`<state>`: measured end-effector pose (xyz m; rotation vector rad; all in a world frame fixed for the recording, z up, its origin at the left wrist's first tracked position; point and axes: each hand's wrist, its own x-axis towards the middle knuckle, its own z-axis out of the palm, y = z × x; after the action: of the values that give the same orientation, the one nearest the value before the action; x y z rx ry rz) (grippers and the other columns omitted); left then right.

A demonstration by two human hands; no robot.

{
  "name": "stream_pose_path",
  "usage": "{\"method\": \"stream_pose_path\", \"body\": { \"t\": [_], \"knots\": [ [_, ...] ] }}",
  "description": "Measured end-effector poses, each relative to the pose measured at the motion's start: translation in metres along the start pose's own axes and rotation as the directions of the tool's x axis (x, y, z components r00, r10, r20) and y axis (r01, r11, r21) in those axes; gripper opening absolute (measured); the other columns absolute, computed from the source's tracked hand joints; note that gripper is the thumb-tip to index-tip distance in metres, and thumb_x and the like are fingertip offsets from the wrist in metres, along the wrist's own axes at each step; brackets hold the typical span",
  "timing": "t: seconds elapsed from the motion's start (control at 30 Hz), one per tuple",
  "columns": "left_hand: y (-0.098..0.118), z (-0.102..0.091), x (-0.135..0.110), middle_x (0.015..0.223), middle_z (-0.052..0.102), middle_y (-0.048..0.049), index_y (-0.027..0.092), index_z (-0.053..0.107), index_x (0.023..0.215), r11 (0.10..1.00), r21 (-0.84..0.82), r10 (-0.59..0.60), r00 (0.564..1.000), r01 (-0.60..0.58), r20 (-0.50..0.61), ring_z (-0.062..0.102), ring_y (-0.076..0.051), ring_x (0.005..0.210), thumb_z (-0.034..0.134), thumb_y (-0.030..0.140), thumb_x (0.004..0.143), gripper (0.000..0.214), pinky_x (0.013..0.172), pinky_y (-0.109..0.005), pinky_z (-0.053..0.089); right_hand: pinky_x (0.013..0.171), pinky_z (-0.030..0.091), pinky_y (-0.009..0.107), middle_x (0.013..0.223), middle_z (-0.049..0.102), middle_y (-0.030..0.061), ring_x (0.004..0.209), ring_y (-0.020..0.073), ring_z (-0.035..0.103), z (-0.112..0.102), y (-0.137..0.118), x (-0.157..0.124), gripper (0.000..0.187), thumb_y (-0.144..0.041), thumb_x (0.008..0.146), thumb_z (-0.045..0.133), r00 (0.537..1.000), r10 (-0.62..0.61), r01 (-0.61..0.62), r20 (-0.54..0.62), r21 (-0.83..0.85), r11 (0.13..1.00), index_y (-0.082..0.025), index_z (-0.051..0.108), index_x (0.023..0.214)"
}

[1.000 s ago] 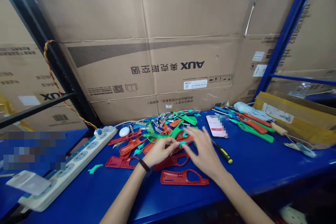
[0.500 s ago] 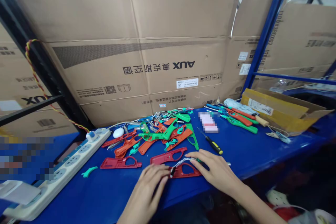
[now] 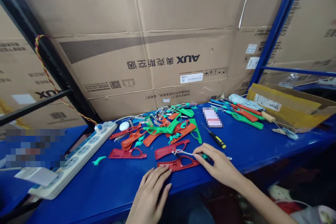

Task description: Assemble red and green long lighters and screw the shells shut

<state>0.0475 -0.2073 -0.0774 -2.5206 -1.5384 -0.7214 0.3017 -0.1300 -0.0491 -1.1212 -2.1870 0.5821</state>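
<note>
My left hand lies flat on the blue table with its fingers stretched out, fingertips touching the left end of a red plastic handle shell. My right hand is pinched on a small green-tipped part with thin white wires at the shell's right end. Behind them lie another red shell, a third red shell, and a heap of red, orange and green shells.
A yellow-and-black screwdriver lies right of the heap. A white power strip runs along the left. Assembled green and red tools and an open cardboard box sit at the right. Large cartons wall the back.
Both hands drew back from the heap to the table's front edge. The right hand brought the wired part to the nearest red shell, and the left hand flattened beside it.
</note>
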Motion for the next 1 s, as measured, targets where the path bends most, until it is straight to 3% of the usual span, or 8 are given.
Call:
{"method": "stream_pose_path", "body": {
  "t": [0.27, 0.43, 0.53, 0.8, 1.0],
  "knots": [
    [-0.013, -0.006, -0.007, 0.122, 0.064, -0.0016, 0.031, 0.056, 0.123, 0.997, -0.033, -0.065, 0.998, 0.066, 0.012, 0.059, -0.021, 0.113, 0.051, 0.031, 0.091, 0.032, 0.096, -0.040, 0.050, 0.078, 0.045, 0.030, 0.094, 0.062, 0.0020, 0.092, 0.0182, 0.058, 0.003, 0.000, 0.007, 0.017, -0.034, 0.094, 0.044, 0.984, -0.050, 0.064, 0.173, -0.078, 0.995, -0.026, 0.059, 0.094],
    [-0.011, -0.007, -0.005, 0.120, 0.064, -0.0033, 0.030, 0.061, 0.117, 0.986, -0.101, -0.132, 0.991, 0.132, 0.011, 0.059, -0.021, 0.112, 0.051, 0.032, 0.091, 0.027, 0.092, -0.037, 0.052, 0.074, 0.044, 0.026, 0.094, 0.064, 0.0006, 0.086, 0.0160, 0.060, 0.004, -0.004, 0.015, 0.016, -0.033, 0.095, 0.045, 0.978, -0.104, 0.115, 0.182, -0.054, 0.992, -0.025, 0.058, 0.095],
    [-0.010, -0.006, -0.005, 0.118, 0.065, -0.0049, 0.029, 0.062, 0.115, 0.979, -0.122, -0.161, 0.987, 0.161, 0.010, 0.060, -0.022, 0.112, 0.049, 0.032, 0.092, 0.026, 0.092, -0.038, 0.052, 0.075, 0.044, 0.026, 0.093, 0.064, 0.0013, 0.085, 0.0149, 0.060, 0.002, -0.005, 0.021, 0.018, -0.032, 0.097, 0.043, 0.967, -0.192, 0.208, 0.170, -0.087, 0.974, -0.024, 0.059, 0.096],
    [-0.009, -0.001, -0.007, 0.116, 0.066, -0.0031, 0.030, 0.062, 0.114, 0.973, -0.127, -0.197, 0.980, 0.192, -0.032, 0.060, -0.021, 0.111, 0.051, 0.031, 0.091, 0.025, 0.091, -0.038, 0.052, 0.073, 0.039, 0.029, 0.087, 0.060, 0.0031, 0.080, 0.0164, 0.055, 0.009, 0.002, 0.028, 0.020, -0.021, 0.096, 0.043, 0.871, -0.409, 0.490, 0.271, -0.443, 0.751, -0.023, 0.063, 0.097],
    [-0.005, -0.001, 0.001, 0.118, 0.064, -0.0033, 0.029, 0.061, 0.113, 0.946, -0.196, -0.269, 0.962, 0.257, -0.037, 0.060, -0.021, 0.111, 0.049, 0.029, 0.093, 0.023, 0.092, -0.038, 0.052, 0.070, 0.036, 0.029, 0.087, 0.059, 0.0044, 0.078, 0.0170, 0.052, 0.004, 0.002, 0.028, 0.020, -0.018, 0.095, 0.044, 0.857, -0.434, 0.516, 0.279, -0.495, 0.699, -0.022, 0.063, 0.096]
  ]
}}
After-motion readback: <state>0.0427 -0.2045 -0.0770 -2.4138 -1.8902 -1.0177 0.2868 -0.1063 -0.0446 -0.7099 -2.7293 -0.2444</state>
